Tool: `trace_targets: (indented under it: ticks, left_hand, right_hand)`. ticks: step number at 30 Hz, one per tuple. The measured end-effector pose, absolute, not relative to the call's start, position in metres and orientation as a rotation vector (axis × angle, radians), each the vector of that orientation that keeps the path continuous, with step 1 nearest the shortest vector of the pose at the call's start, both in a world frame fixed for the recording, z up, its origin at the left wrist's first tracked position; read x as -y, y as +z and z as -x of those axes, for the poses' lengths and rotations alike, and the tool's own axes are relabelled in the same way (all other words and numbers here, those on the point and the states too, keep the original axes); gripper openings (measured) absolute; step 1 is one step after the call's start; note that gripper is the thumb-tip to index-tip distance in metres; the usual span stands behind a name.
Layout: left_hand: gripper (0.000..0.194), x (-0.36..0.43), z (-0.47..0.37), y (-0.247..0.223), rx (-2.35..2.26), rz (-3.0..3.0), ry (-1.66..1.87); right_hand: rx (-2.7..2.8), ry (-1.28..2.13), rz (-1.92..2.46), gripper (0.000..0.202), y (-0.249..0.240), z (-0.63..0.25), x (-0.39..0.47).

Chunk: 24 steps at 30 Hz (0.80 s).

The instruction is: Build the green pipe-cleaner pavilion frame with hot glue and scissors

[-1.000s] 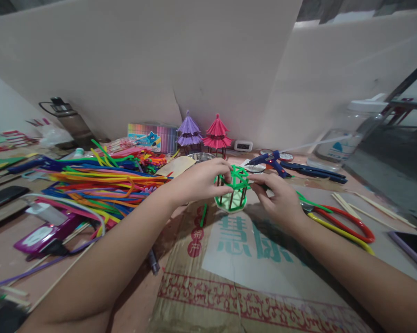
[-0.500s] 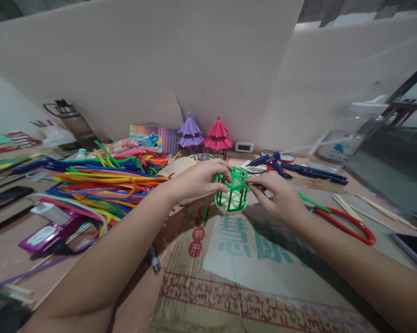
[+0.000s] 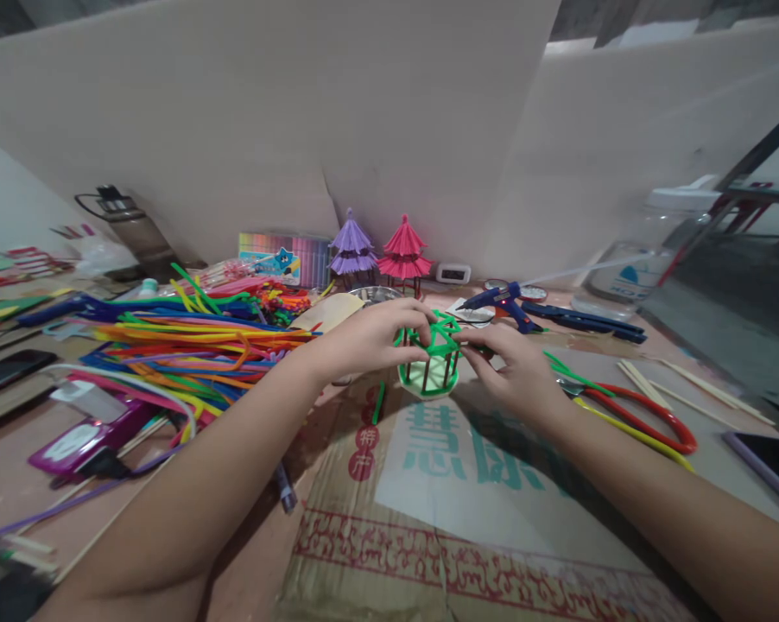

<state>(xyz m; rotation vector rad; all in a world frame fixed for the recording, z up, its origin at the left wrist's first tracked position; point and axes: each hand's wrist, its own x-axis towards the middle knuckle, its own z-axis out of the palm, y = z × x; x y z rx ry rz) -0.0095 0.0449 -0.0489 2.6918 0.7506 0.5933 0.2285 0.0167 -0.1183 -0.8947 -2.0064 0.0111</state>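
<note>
A small green frame (image 3: pixel 432 373) with dark upright posts and a pale green base stands on the cardboard in the centre. My left hand (image 3: pixel 399 335) grips its top from the left, fingers curled over the green strips. From the right, my right hand (image 3: pixel 506 358) pinches the top edge of the frame between thumb and fingertips. The fingers hide part of the upper left side.
Colourful pipe cleaners (image 3: pixel 195 345) lie left. Purple (image 3: pixel 352 250) and red (image 3: pixel 405 250) pagoda models stand behind. A blue glue gun (image 3: pixel 503 300), red-handled scissors (image 3: pixel 661 415), wooden sticks (image 3: pixel 645 384) and a clear jug (image 3: pixel 636 255) sit right. A phone (image 3: pixel 769 462) lies far right.
Both hands keep hold of the green frame with barely any movement. The view has shifted slightly, and more of the yellow and green strips by the scissors shows beside my right forearm.
</note>
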Motion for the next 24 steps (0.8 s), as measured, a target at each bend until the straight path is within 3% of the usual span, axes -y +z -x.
trace_targets:
  ticks: [14, 24]
  left_hand:
    - [0.004, -0.0466, 0.0095, -0.0507, -0.75, -2.694, 0.616]
    - [0.017, -0.0408, 0.0115, -0.0418, -0.778, -2.76, 0.588]
  right_hand:
    - [1.988, 0.003, 0.917, 0.016, -0.116, -0.2244, -0.0158]
    - [1.997, 0.004, 0.888, 0.027, -0.1153, -0.224, -0.012]
